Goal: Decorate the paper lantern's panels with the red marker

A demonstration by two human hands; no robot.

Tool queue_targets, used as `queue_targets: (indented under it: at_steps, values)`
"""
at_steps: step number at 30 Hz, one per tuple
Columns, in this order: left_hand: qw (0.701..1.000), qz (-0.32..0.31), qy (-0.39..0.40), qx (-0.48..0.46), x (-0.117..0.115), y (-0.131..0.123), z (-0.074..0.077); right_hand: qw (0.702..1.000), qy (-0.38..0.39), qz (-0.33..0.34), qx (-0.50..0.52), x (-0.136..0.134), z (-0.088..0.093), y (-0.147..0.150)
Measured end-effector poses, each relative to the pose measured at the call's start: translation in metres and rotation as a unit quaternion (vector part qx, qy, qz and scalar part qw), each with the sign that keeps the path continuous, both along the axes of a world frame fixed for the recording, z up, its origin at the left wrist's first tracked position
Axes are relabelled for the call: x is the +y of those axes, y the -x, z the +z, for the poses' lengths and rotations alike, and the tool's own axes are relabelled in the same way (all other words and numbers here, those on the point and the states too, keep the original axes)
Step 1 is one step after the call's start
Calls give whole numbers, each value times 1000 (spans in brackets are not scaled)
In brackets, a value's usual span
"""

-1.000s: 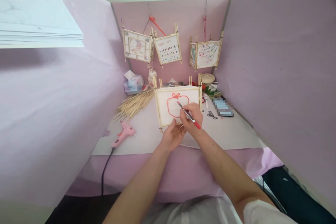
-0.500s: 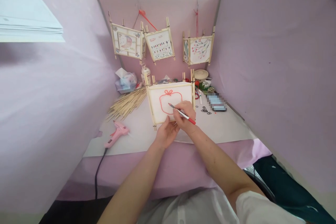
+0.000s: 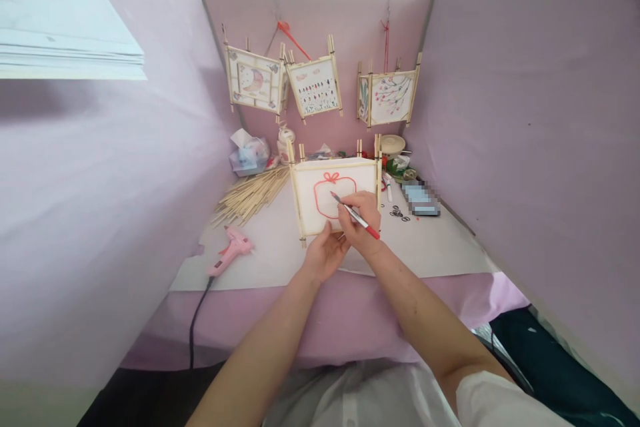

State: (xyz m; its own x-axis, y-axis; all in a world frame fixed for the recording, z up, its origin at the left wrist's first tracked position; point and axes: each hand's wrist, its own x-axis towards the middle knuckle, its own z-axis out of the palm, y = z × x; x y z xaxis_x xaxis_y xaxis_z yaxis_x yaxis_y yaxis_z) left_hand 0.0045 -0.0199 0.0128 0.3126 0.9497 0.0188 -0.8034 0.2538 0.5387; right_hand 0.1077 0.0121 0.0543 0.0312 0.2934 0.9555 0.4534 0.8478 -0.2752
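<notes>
My right hand pinches a paintbrush with a red handle end; its tip is over the white front panel of a lantern framed in wooden sticks. On that panel a red rounded outline with a bow on top is drawn. My left hand grips the bottom edge of the lantern from below, its fingers partly hidden behind the frame and my right hand. The lantern stands tilted towards me above the white table cover.
Left of the lantern lie a pile of wooden sticks and a pink glue gun. A tissue pack stands behind. To the right are small black rings and a phone. Decorated lanterns hang at the back.
The whole view has shifted slightly, so everything appears a little further right. The brush tip remains inside the red outline, near its middle. Both hands keep their holds.
</notes>
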Motion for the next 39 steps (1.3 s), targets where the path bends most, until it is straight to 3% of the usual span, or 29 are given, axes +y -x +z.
queue_targets:
  at_steps: [7,30,35,39]
  values:
    - [1000,6,12,-8,-2,-2,-2,1000,8,0,-8,-1,5,7]
    - [1000,1,26,-12,-2,-3,-2,998,18,-28,-43,2,-4,7]
    - [1000,8,29,-10,-4,-3,1,994,57,-31,-82,2,-2,7]
    - [999,10,34,-13,-3,-3,0,997,34,-32,-59,4,-4,7]
